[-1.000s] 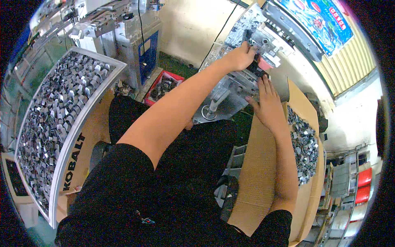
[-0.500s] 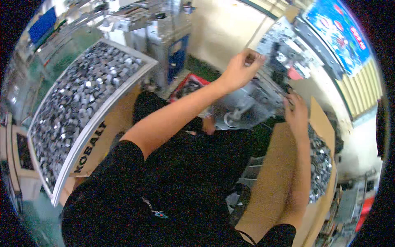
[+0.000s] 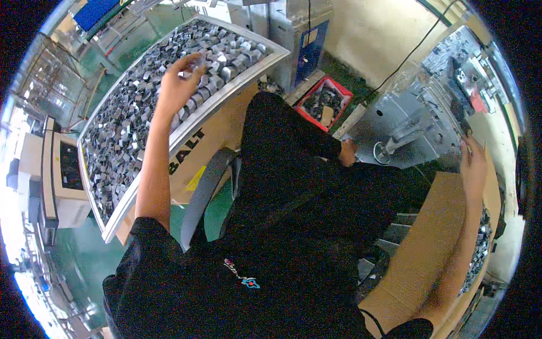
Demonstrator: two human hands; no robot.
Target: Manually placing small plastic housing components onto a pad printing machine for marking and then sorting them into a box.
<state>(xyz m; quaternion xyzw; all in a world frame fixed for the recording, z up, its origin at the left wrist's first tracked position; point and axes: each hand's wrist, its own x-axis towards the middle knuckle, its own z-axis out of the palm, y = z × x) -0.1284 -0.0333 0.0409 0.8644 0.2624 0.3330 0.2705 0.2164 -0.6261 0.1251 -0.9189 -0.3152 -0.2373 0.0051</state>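
Note:
My left hand is over a wide framed tray heaped with small grey metal pieces. Its fingers curve down toward the pieces, with thumb and forefinger apart; the blurred tips show no piece held. On the far right, my right hand is beside the edge of a grey metal machine. Its fingers are pinched together near that edge, and whatever is between them is too small to make out. Below that forearm stands an open cardboard box with small metal pieces in it.
A red crate of dark metal pieces sits on the floor ahead, between a grey and blue cabinet and the machine. Under the tray is a printed cardboard box. A bare foot shows past my dark trousers.
My left hand has moved from near the machine leftward to the tray of metal pieces. My right hand remains by the machine edge. The whole view has swung left.

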